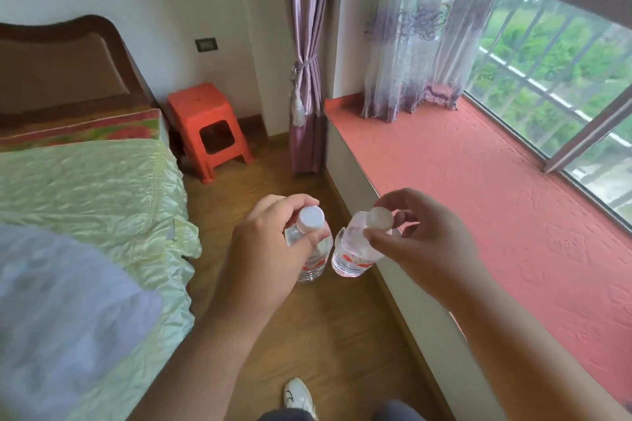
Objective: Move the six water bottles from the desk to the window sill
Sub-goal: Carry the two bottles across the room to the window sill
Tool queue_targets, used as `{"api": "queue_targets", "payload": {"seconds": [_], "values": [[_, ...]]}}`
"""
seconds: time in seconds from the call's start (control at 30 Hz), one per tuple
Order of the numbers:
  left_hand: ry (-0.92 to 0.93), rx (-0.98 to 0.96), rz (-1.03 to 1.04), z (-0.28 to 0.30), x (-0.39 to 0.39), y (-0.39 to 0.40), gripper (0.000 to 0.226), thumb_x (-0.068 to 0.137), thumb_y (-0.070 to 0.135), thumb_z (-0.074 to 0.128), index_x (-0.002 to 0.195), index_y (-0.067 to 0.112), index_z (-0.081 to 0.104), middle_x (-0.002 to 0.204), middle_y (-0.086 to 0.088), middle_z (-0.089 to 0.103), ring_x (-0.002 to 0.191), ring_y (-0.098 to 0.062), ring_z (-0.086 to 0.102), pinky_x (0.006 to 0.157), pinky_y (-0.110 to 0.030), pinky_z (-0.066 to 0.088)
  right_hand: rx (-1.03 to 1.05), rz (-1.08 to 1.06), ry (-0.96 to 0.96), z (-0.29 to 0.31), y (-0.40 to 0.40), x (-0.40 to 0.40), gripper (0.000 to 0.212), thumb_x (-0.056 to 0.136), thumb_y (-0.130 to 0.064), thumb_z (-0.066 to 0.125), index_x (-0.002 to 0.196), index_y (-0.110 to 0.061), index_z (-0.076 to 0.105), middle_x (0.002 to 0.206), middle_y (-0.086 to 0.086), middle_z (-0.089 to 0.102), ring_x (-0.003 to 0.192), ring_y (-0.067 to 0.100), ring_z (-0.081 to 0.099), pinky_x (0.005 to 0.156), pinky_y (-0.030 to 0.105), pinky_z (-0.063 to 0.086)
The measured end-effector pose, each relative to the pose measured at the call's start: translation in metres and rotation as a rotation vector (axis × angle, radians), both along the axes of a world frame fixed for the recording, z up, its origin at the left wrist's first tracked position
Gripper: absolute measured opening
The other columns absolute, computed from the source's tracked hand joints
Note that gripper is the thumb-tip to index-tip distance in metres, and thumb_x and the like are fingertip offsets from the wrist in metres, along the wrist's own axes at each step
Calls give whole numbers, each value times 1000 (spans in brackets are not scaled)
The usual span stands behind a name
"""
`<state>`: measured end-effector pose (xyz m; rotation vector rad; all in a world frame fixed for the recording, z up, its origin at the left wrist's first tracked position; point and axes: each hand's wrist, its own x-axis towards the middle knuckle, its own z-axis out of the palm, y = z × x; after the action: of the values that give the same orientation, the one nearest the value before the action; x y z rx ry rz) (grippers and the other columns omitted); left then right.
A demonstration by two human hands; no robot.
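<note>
Two clear water bottles with white caps and red-printed labels hang over the wooden floor. My left hand (270, 243) grips the neck of the left bottle (313, 261). My right hand (420, 236) pinches the cap end of the right bottle (352, 256), which sits just left of the sill's white front edge. The window sill (478, 202) is a broad red textured ledge to the right, below the window. The desk is out of view.
A bed (89, 202) with a pale green cover fills the left side. An orange plastic stool (208, 126) stands by the far wall. Purple curtain (306, 55) and sheer curtain (417, 44) hang at the sill's far end. My shoe (297, 393) is on the floor below.
</note>
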<state>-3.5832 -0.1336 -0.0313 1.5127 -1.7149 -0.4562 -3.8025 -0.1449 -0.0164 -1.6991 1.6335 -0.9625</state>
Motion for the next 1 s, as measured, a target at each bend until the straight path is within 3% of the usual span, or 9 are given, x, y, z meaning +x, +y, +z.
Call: {"api": "queue_targets", "payload": {"seconds": [0.2,0.37,0.63,1.0], "values": [[-70,20,90,-8,47,-16,34,77,40,76,109,38,64,99,22,57,92,-5,57,74,-19,49,-4,94,-24,-3,-37,42,30,70,-23,83,89,-39,67,85,-21,66,65,-1,58,55,9,41],[-25,58,164,-15,71,-37,35,76,41,78,108,41,63,99,23,58,93,-2,58,74,-21,50,-2,196,23,-10,-72,66,28,71,-29,83,91,-40,65,90,-25,64,71,-2,59,55,10,42],[-16,81,248,-17,70,-99,35,75,40,79,106,44,63,103,26,59,95,1,59,72,-7,42,3,278,12,-21,-151,69,30,69,-27,85,90,-38,66,86,-27,63,65,-4,57,57,7,39],[-56,45,337,12,29,-224,33,77,39,78,107,41,65,102,24,60,96,0,59,78,-3,38,-51,350,-20,-4,-300,38,31,69,-27,85,92,-36,67,88,-28,62,71,-1,59,59,8,41]]}}
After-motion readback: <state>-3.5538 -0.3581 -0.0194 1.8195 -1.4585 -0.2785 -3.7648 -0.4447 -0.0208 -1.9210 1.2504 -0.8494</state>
